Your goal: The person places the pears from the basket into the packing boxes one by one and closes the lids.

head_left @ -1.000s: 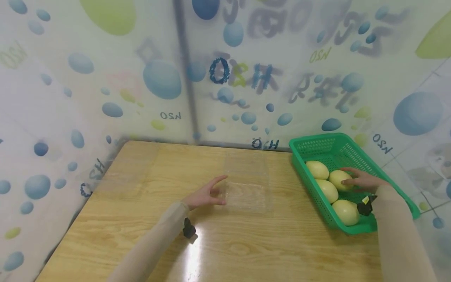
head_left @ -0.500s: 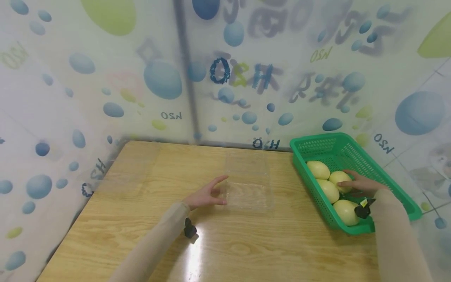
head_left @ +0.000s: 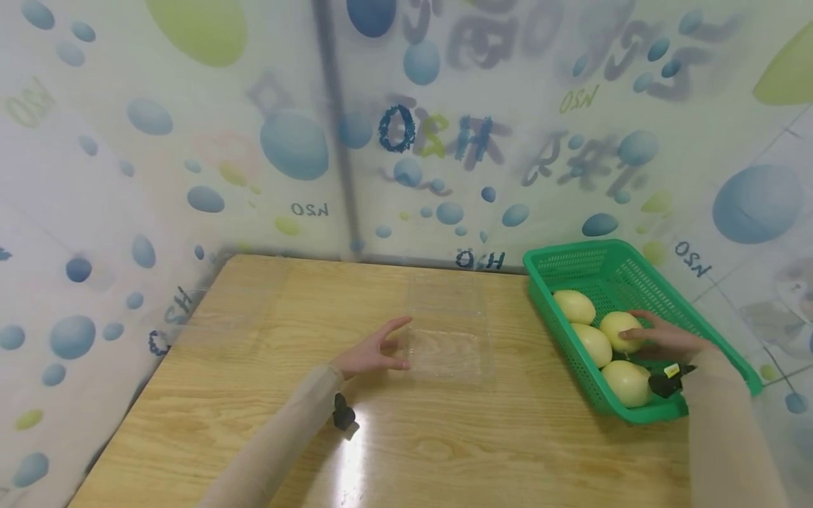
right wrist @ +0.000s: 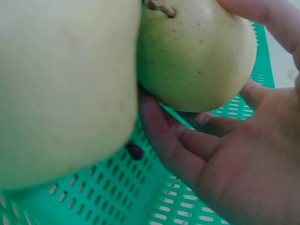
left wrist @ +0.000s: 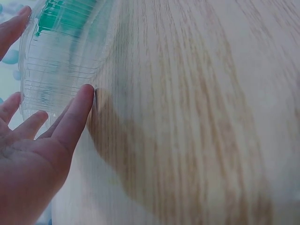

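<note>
Inside a green plastic basket (head_left: pixel 565 360), my right hand (head_left: pixel 667 337) grips a pale yellow-green pear (head_left: pixel 622 331). Its fingers curl beneath that pear in the right wrist view, where a stem (right wrist: pixel 161 8) and small dark specks show. Other pears lie beside it: one at the back (head_left: pixel 574 307), one at the left (head_left: pixel 592 346) and one at the front (head_left: pixel 627 383). My left hand (head_left: pixel 370 353) rests at the left end of a clear plastic box (head_left: pixel 447 353) with its lid (head_left: pixel 444 293) folded back. Its fingers are spread and fairly straight, with fingertips at the ridged box wall (left wrist: pixel 61 70).
The wooden table (head_left: pixel 413 451) reaches the patterned wall covering (head_left: pixel 254 176) at the back and left. Another faint clear plastic piece (head_left: pixel 216 307) is at the table's far left. The basket stands at the right edge, its front rim close to my right sleeve (head_left: pixel 727 430).
My right hand has closed around the pear and shifted it slightly to the right and up, tilting it. The left hand and the clear box have stayed in place.
</note>
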Motion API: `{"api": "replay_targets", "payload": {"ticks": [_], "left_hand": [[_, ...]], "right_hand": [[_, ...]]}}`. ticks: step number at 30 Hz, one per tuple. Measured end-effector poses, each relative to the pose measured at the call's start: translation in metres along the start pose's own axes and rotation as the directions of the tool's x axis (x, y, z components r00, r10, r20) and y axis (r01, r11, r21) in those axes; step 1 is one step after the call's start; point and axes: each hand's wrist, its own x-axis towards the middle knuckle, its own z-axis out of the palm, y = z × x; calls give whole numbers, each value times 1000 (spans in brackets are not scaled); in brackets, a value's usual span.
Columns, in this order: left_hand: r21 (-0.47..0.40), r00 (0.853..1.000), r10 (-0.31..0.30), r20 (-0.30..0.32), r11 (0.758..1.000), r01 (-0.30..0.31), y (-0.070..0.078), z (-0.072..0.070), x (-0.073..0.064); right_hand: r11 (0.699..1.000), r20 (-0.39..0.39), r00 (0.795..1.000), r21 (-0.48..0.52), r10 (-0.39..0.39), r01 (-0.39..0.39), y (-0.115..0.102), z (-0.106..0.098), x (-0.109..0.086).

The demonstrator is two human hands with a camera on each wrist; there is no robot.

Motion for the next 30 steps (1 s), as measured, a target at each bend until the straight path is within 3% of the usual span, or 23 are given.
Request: {"api": "replay_targets", "payload": {"ticks": [6, 14, 25, 30], "left_hand": [[6, 1000, -4, -7, 1000, 4, 0, 0, -1], [14, 1000, -4, -8, 1000, 4, -1, 0, 1], [21, 1000, -9, -16, 1000, 9, -1, -1, 1], [11, 1000, -8, -6, 1000, 8, -2, -1, 1]], "right_hand": [[1000, 35, 999, 29, 4, -5, -4, -4, -7], [999, 16, 1000, 43, -18, 17, -13, -2, -14], [983, 35, 991, -128, -131, 134, -44, 1, -27], [968, 21, 989, -205, -145, 147, -60, 7, -32]]}}
